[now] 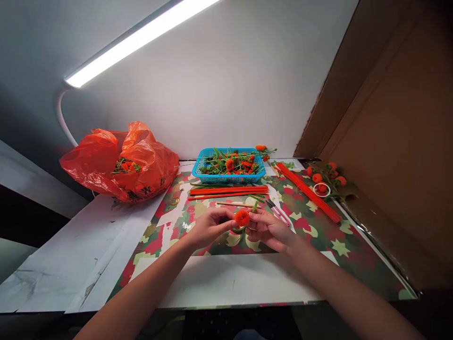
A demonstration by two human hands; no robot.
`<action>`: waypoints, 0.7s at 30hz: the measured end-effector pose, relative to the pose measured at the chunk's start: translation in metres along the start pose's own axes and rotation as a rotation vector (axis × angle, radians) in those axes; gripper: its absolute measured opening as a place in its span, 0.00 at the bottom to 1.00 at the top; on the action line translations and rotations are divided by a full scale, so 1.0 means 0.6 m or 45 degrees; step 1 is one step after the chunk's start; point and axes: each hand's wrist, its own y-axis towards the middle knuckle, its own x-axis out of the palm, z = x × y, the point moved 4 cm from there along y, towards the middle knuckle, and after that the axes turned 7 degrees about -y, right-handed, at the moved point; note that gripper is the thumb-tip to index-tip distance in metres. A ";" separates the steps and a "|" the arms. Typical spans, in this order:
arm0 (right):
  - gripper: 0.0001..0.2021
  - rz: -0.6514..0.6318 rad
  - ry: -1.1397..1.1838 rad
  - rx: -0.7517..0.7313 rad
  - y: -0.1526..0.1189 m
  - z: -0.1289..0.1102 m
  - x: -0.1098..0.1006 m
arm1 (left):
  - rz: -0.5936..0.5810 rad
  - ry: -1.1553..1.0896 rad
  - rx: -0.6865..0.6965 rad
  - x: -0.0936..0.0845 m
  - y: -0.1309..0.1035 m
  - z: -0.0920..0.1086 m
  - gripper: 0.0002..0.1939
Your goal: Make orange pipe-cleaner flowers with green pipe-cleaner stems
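Note:
Between my two hands is an orange fuzzy pipe-cleaner flower (242,218), its round face turned toward me. My left hand (212,227) pinches the flower's left edge with thumb and fingertips. On the other side, my right hand (268,229) has its fingers closed around the flower's right edge and underside. A green fuzzy strip (255,207) sticks up by the right fingers, and more green shows below the flower. Just beyond the hands lie a thin wooden stick (233,204), pink-handled scissors (279,215) and a row of orange pipe cleaners (228,191).
A blue basket (230,179) of orange flowers stands at the back. To the left is a red plastic bag (152,160) with more flowers. An orange pipe-cleaner bundle (309,192), a white ring (322,190) and flowers (317,178) lie right, beside a cardboard wall (389,141). A lamp (141,42) hangs above.

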 end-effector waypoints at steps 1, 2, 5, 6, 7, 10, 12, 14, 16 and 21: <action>0.12 0.002 0.000 0.008 0.001 0.001 -0.001 | 0.002 -0.010 -0.013 0.001 0.000 0.000 0.12; 0.11 0.000 0.002 0.015 0.001 0.001 -0.003 | 0.004 -0.019 -0.025 0.001 0.000 0.000 0.12; 0.10 -0.025 0.024 0.034 0.002 0.004 -0.004 | -0.006 -0.039 -0.048 0.004 0.000 0.000 0.12; 0.10 -0.027 0.041 0.035 0.002 0.005 -0.005 | -0.012 -0.045 -0.052 0.005 0.001 0.000 0.12; 0.10 -0.030 0.059 0.037 0.002 0.006 -0.004 | -0.016 -0.052 -0.052 0.006 0.001 0.001 0.12; 0.11 -0.053 0.097 0.033 0.003 0.011 0.000 | -0.048 -0.044 -0.023 0.007 0.003 0.005 0.12; 0.11 -0.105 0.095 0.009 0.004 0.014 0.005 | -0.095 -0.011 0.012 0.006 0.004 0.009 0.13; 0.12 -0.187 0.075 -0.022 0.005 0.016 0.012 | -0.150 0.057 0.058 0.005 0.004 0.012 0.13; 0.13 -0.285 0.036 -0.026 0.003 0.017 0.019 | -0.200 0.170 0.125 0.003 0.002 0.016 0.12; 0.17 -0.360 -0.077 0.011 -0.006 0.015 0.026 | -0.359 0.399 0.310 0.010 -0.006 0.025 0.09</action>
